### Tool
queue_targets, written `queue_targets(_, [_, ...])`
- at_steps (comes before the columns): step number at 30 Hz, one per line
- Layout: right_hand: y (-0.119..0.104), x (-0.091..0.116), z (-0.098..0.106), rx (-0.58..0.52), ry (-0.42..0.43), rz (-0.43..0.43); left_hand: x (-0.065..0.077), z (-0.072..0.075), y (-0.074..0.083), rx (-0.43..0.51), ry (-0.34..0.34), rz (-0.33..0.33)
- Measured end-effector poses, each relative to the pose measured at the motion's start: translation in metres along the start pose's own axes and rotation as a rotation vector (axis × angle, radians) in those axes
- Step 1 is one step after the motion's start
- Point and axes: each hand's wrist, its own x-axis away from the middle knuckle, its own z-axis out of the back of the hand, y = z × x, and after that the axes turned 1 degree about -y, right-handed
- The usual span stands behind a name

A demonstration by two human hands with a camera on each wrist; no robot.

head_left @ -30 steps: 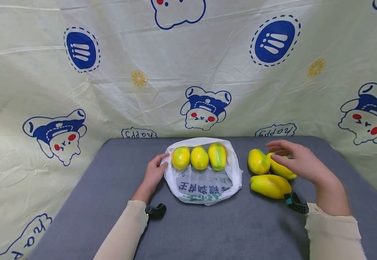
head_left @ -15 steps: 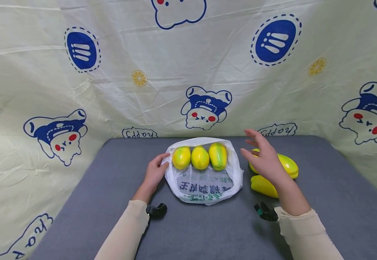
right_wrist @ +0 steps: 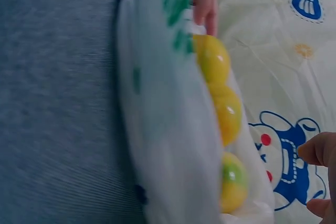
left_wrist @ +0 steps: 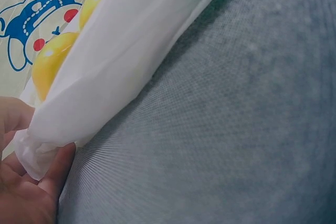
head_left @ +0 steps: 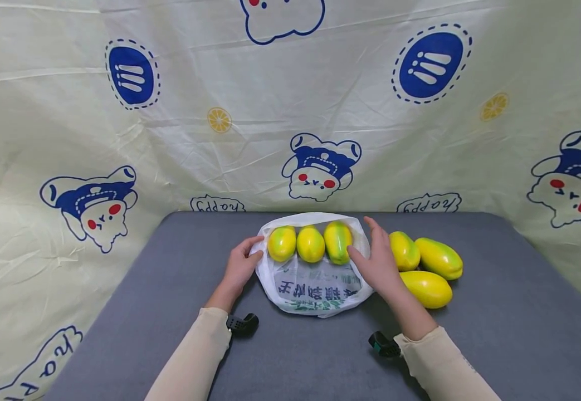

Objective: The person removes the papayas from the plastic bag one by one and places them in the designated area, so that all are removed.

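A white plastic bag with printed characters lies on the table, its mouth spread wide. Three shiny yellow-green, mango-shaped fruits sit in a row inside: left, middle and right. At the bag's left rim, my left hand pinches the plastic; the left wrist view has a crumpled fold between thumb and fingers. My right hand is over the bag's right rim with fingers spread, its thumb near the right fruit. Nothing shows between those fingers in the right wrist view.
Three more such fruits lie right of the bag: one behind my right hand, one farther right, one nearer. The grey table meets a patterned cloth backdrop. Each wrist wears a black band.
My right hand has moved left from above the loose fruits to the bag's right rim. My left hand stays at the bag's left rim. The fruits keep their places.
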Motion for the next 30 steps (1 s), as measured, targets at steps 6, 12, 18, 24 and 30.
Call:
queue_targets(6, [0.01,0.001,-0.012,0.076,-0.026,0.034,-0.002,-0.002,-0.002,0.024,0.014,-0.027])
queue_targets(12, [0.022,0.004,-0.016,0.086,-0.028,0.049,-0.002,-0.006,-0.003,0.014,0.017,-0.01])
queue_targets(18, [0.032,0.005,-0.02,0.037,-0.034,0.017,-0.001,-0.008,-0.001,0.023,0.022,-0.026])
queue_targets(24, [0.041,0.003,-0.025,0.003,-0.022,0.014,-0.001,-0.007,0.003,-0.001,0.079,-0.041])
queue_targets(30, [0.041,0.003,-0.028,-0.097,-0.029,-0.037,0.0,-0.003,0.005,-0.031,0.11,-0.037])
